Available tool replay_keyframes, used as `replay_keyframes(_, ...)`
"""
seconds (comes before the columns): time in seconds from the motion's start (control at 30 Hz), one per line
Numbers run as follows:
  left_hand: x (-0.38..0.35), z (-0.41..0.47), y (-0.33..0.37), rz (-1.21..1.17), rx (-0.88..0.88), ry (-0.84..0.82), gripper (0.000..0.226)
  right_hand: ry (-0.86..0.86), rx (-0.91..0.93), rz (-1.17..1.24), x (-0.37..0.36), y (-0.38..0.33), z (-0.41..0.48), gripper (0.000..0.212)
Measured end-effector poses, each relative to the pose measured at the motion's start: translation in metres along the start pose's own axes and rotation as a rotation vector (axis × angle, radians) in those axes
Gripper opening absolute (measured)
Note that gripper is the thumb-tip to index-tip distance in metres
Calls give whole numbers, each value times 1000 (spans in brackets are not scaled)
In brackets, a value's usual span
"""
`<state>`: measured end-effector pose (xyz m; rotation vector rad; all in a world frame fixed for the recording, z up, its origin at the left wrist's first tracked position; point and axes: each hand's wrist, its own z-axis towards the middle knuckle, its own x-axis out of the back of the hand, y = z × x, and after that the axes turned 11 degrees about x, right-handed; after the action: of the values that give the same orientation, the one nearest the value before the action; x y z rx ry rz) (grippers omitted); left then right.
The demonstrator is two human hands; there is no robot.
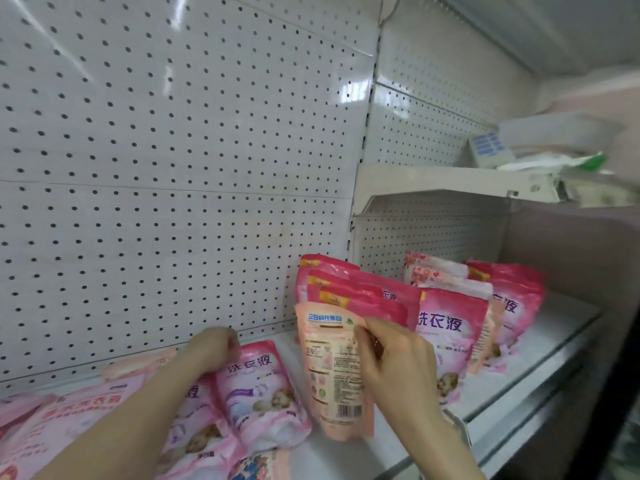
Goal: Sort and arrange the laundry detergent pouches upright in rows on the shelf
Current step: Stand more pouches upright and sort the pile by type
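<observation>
Peach detergent pouch, lower centre, stands pinched at top by the right hand; best turned label-forward against the standing row. Left hand grips a flat pink pouch.

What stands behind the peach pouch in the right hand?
Dark pink pouches stand upright behind the peach pouch; only their tops show, the rest is covered.

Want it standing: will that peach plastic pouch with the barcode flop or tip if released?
Probably floppy: the peach plastic pouch looks like soft creased film. It may tip, since the right hand pinches its top and nearby pink pouches lie slumped.
</observation>
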<state>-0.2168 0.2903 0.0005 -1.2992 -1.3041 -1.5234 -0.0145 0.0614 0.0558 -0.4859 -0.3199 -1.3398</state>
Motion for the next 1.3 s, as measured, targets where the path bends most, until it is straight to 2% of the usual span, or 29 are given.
replay_keyframes(0.07, 17, -4, 9, -49, -36, 68, 2, -10, -18, -21, -2, 5, -3, 13)
replay_keyframes(0.33, 89, -41, 60, -496, -179, 428, 9, 18, -164, 43, 0, 8, -10, 11)
replay_keyframes(0.43, 80, -51, 68, -594, -189, 480, 8, 4, -168, 79, -1, 7, -16, 10)
replay_keyframes(0.53, 65, -51, 65, -640, -181, 474, 11, -111, -131, 77, -3, 11, -25, 15)
replay_keyframes(0.63, 69, -46, 66, -605, -196, 462, 16, -246, -132, 46, -3, 17, -24, 28)
replay_keyframes(0.73, 70, -46, 68, -561, -189, 454, 19, -267, -128, 76, -3, 23, -21, 32)
replay_keyframes(0.83, 69, -51, 67, -597, -182, 468, 18, -108, -107, 128, -4, 19, -23, 28)
replay_keyframes(0.9, 70, -58, 66, -623, -199, 472, 25, -48, -106, 150, -5, 18, -23, 23)
replay_keyframes(1.03, 75, -78, 55, -580, -184, 445, 38, -194, -106, 148, -9, 20, -19, 15)
replay_keyframes(1.1, 76, -92, 43, -522, -160, 417, 40, -213, -79, 121, -12, 18, -20, 12)
replay_keyframes(1.2, 76, -118, 16, -418, -86, 375, 44, -127, -19, 95, -6, 10, -18, 13)
replay_keyframes(1.3, 72, -148, -15, -209, 19, 329, 42, 89, 122, 142, 6, -12, -11, 23)
